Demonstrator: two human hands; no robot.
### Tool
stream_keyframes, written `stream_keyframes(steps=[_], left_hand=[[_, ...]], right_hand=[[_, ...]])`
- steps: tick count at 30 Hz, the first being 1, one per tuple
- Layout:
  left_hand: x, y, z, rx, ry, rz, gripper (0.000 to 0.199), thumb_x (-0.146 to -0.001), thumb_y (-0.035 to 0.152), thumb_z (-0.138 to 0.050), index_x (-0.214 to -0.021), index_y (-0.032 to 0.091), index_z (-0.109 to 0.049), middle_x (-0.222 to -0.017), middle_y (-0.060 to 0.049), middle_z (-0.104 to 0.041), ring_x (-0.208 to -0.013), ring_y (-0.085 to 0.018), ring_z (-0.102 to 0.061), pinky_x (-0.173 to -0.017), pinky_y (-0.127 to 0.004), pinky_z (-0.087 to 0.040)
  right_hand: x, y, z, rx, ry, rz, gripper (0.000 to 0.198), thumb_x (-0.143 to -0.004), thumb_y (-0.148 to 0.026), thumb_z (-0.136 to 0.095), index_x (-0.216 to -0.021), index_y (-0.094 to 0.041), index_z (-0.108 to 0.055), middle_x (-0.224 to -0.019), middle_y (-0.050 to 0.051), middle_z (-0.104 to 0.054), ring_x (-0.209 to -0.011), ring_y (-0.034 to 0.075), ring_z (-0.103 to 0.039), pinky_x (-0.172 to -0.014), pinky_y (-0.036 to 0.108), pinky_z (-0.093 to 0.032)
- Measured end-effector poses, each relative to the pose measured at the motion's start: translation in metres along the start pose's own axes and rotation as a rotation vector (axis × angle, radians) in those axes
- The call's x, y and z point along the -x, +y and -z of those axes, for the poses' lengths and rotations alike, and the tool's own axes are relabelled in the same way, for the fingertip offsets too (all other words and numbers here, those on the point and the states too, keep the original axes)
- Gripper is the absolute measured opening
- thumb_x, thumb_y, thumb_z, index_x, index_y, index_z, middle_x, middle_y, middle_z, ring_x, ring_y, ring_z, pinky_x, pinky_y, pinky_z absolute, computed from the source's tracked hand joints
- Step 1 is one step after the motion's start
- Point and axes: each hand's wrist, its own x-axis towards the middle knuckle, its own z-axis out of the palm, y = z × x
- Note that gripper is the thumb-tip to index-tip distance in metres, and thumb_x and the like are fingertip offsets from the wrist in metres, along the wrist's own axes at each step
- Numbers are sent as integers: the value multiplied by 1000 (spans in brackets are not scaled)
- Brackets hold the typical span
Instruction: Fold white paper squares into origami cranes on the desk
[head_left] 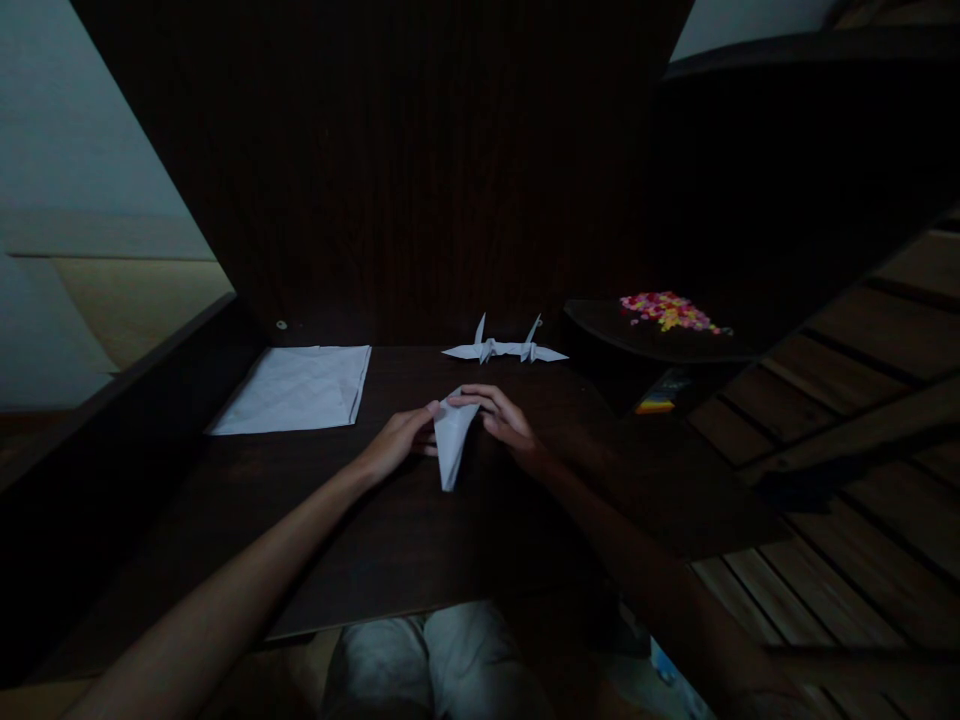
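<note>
Between our left hand (401, 438) and right hand (508, 418), we pinch the folded paper (451, 435), seemingly, in dim light, by its wider end.

Paper cranes (510, 349) stand behind the folded paper (452, 432), with sheets (296, 388) farther left.

On the near side of the folded paper (453, 435), open counter (390, 555) runs to the front edge, flanked by both forearms (289, 545). Beyond it stand paper cranes (508, 349), then an upright panel (405, 170); white sheets (292, 390) lie left, a corner shelf (600, 322) juts right.
</note>
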Motion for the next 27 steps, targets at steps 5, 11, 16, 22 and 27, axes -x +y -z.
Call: stream_keyframes(steps=[5, 11, 16, 22, 27], left_hand=[[0, 0, 5, -70, 41, -22, 59, -78, 64, -53, -103, 13, -69, -93, -9, -73, -90, -27, -65, -83, -35, -47], [-1, 1, 1, 111, -85, -1, 68, -81, 67, -38, -114, 13, -63, -97, -13, -72, -91, -28, -67, -79, -39, -50], [-2, -2, 2, 84, -95, 14, 60, -79, 64, -46, -104, 12, -66, -92, -12, -72, -88, -27, -67, -76, -37, -51], [-4, -6, 4, -49, -11, -28, 43, -66, 28, -74, -105, 14, -63, -82, -5, -73, -73, -19, -67, -73, -31, -49], [-9, -11, 11, -126, 75, -37, 54, -66, 20, -68, -118, 11, -56, -96, -9, -72, -76, -20, -67, -70, -32, -51]], right_hand=[[-2, 4, -1, -8, -54, 3, 51, -87, -51, -52, -131, -27, -49, -144, 7, -44, -133, 25, -39, -106, 44, -37], [-1, -2, 0, 178, -114, -10, 45, -86, -46, -57, -127, -28, -56, -149, 3, -35, -138, 24, -30, -114, 46, -24], [0, -3, 0, 303, -202, -20, 37, -84, -45, -60, -115, -25, -66, -137, 5, -51, -136, 25, -34, -114, 48, -24], [0, 4, -1, 365, -195, 38, 28, -84, -36, -61, -108, -25, -69, -133, 5, -55, -132, 22, -41, -112, 47, -30], [-1, 11, -2, 539, -75, 30, 26, -81, -25, -61, -104, -20, -71, -129, 9, -58, -127, 24, -47, -110, 46, -35]])
